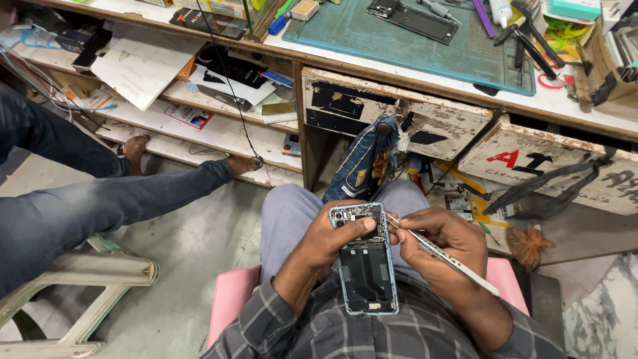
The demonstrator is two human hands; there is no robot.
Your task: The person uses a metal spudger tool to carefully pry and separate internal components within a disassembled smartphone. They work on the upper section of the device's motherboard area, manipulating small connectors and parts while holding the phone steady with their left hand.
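An opened smartphone (367, 266) with a light blue frame and exposed circuit board lies over my lap, back side up. My left hand (330, 240) grips its left edge, thumb pressed across the board near the camera end. My right hand (444, 240) holds long metal tweezers (444, 254), whose tips touch the phone's upper right edge. Both forearms wear a dark plaid shirt.
A worn wooden workbench (399, 110) stands ahead, with a green cutting mat (412, 40), a phone screen and pliers on top. Open shelves of papers sit at left. Another person's legs in jeans (100, 199) stretch across the floor at left, beside a plastic chair (86, 292).
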